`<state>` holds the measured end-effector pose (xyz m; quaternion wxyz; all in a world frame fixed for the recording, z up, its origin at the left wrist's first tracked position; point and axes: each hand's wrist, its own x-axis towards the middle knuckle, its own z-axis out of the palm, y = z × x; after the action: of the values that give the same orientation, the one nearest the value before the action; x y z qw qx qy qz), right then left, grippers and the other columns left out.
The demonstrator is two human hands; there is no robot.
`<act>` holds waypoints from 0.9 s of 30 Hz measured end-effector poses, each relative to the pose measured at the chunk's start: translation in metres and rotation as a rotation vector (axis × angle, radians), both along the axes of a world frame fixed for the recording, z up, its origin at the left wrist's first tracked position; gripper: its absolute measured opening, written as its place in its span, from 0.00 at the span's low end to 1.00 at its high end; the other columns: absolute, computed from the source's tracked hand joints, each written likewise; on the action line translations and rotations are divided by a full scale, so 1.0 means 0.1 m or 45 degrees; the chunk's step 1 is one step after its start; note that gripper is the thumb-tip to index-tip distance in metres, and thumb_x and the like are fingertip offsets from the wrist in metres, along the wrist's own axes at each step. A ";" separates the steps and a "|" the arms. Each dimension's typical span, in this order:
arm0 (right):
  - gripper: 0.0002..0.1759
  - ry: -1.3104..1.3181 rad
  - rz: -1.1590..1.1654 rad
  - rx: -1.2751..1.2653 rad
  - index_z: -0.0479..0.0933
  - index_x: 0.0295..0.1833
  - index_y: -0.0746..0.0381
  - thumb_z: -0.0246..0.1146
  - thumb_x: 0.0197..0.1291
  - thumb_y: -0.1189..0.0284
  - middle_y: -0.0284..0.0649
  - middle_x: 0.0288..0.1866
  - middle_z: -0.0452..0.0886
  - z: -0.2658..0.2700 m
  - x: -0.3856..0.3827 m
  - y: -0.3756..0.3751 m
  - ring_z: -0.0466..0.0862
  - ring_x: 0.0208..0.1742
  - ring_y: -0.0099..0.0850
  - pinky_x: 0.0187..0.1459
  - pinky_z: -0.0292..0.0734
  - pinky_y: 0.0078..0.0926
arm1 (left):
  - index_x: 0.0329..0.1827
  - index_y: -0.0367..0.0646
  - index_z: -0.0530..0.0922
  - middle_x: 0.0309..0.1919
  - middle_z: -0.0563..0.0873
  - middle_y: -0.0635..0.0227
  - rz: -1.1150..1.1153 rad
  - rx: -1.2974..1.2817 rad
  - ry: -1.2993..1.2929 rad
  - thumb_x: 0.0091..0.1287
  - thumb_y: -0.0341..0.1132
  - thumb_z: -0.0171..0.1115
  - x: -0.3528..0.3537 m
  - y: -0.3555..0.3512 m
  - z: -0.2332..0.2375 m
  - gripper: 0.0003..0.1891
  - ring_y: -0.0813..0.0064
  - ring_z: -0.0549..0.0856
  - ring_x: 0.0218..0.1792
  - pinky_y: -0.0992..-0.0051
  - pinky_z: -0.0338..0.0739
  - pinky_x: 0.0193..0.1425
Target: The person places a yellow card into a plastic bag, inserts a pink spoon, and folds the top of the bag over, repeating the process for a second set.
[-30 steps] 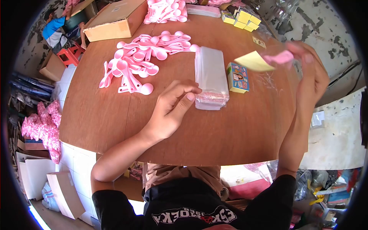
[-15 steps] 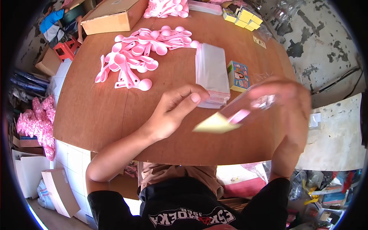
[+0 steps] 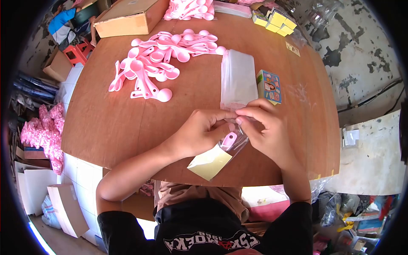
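Note:
My left hand [image 3: 204, 129] and my right hand [image 3: 265, 127] meet at the top edge of a clear plastic bag [image 3: 241, 142], fingers pinched on it. Inside the bag lie a pink spoon [image 3: 229, 140], its handle end showing, and a pale yellow card [image 3: 210, 162] at the lower end. Just beyond my hands is a stack of clear bags [image 3: 239, 78], its near end partly covered by my fingers. A small blue and yellow box [image 3: 270, 87] stands to the right of the stack. Many pink spoons [image 3: 148, 68] are piled on the left.
The brown table [image 3: 106, 136] holds a cardboard box [image 3: 127, 19], a bag of pink spoons [image 3: 189, 9] and several yellow boxes [image 3: 278, 21] at the far side. A small card [image 3: 292, 49] lies at the right. Another person [image 3: 63, 23] sits at the far left by a red stool [image 3: 78, 53].
My right hand has come left and down with the bag, card and spoon. My left hand has moved slightly right and now grips the bag's edge too.

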<state>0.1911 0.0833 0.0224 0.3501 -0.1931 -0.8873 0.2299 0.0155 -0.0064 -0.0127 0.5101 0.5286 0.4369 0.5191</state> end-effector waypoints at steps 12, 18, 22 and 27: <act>0.06 -0.299 -0.138 0.596 0.78 0.27 0.60 0.69 0.43 0.77 0.33 0.31 0.73 0.00 0.02 -0.17 0.78 0.32 0.31 0.27 0.74 0.31 | 0.46 0.31 0.79 0.21 0.82 0.55 0.015 0.367 0.618 0.59 0.20 0.59 0.04 -0.04 -0.04 0.11 0.72 0.83 0.19 0.71 0.74 0.25; 0.08 -0.299 -0.112 0.586 0.73 0.23 0.60 0.67 0.35 0.78 0.34 0.30 0.72 -0.09 0.02 -0.14 0.78 0.30 0.32 0.26 0.74 0.31 | 0.38 0.34 0.77 0.19 0.80 0.49 -0.060 0.406 0.807 0.57 0.23 0.59 0.01 -0.03 0.02 0.07 0.48 0.82 0.22 0.55 0.76 0.30; 0.08 -0.113 -0.097 0.427 0.72 0.21 0.61 0.65 0.32 0.79 0.36 0.27 0.72 -0.10 0.01 -0.05 0.77 0.28 0.34 0.25 0.73 0.31 | 0.49 0.33 0.79 0.24 0.83 0.51 -0.060 0.493 0.769 0.57 0.20 0.60 0.03 -0.04 -0.01 0.15 0.56 0.84 0.23 0.64 0.76 0.28; 0.09 0.198 -0.013 0.002 0.75 0.24 0.64 0.66 0.34 0.85 0.36 0.24 0.74 0.06 0.09 0.08 0.78 0.28 0.27 0.28 0.71 0.24 | 0.59 0.35 0.79 0.28 0.86 0.52 0.023 0.631 0.650 0.63 0.22 0.61 0.01 -0.03 0.00 0.19 0.63 0.86 0.24 0.69 0.79 0.31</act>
<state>0.2003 0.0911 0.0281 0.4192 -0.1788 -0.8566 0.2419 0.0166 -0.0090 -0.0124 0.2361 0.7452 0.4157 0.4650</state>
